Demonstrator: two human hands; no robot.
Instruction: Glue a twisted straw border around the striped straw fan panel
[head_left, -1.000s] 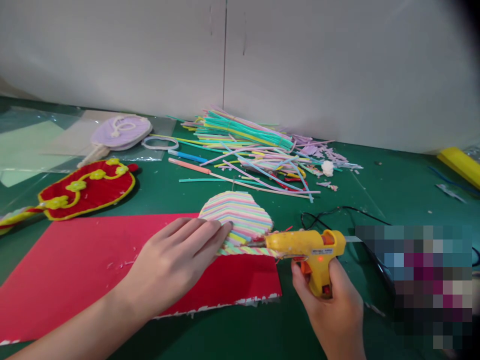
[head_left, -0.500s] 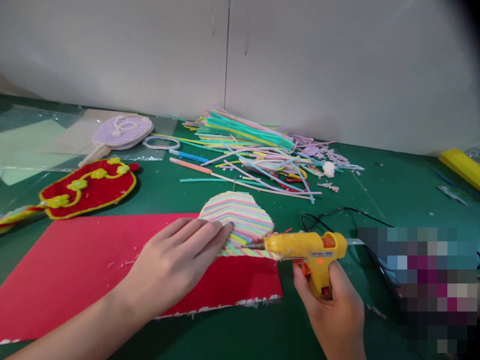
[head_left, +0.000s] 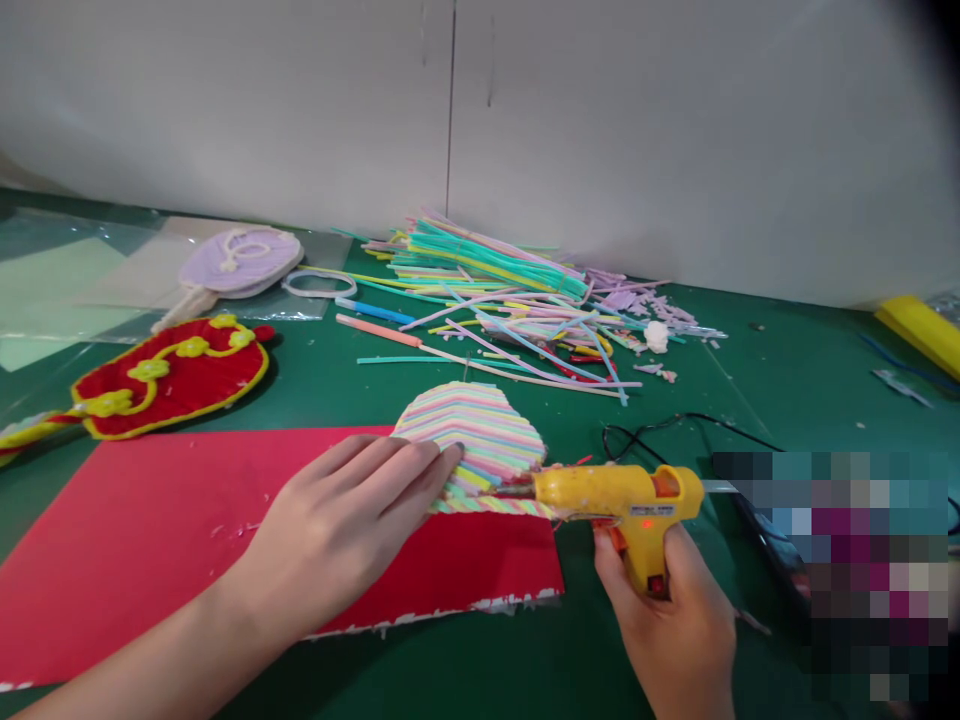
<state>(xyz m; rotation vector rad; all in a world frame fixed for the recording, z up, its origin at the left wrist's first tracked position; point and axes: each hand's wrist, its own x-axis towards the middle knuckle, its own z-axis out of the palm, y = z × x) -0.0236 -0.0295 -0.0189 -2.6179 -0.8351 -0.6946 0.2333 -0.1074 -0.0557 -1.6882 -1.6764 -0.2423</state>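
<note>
My left hand [head_left: 352, 510] reaches in from the lower left, fingers closed together on the near-left edge of a round pastel-striped pipe-cleaner fan [head_left: 476, 425]. A twisted pipe-cleaner strip [head_left: 517, 507] runs along the fan's near edge; its left end disappears under my fingers. My right hand [head_left: 671, 615] grips a yellow hot glue gun [head_left: 600, 492] by its handle, with a red light glowing on it. The nozzle points left and lies at the strip, close to my left fingertips; I cannot tell if it touches. A clear glue stick [head_left: 718, 486] protrudes from the gun's back.
Red sheet [head_left: 165, 520] under the fan. Left are a red fan with yellow flowers [head_left: 172, 375] and a lilac fan [head_left: 240, 262]. Piled pipe cleaners [head_left: 495, 262] lie against the wall. A black cord [head_left: 675, 417] curls behind the gun; a blurred-out object [head_left: 862, 560] sits right.
The glue gun in my right hand has shifted slightly right, drawing its nozzle back along the strip. My left hand keeps its place on the fan.
</note>
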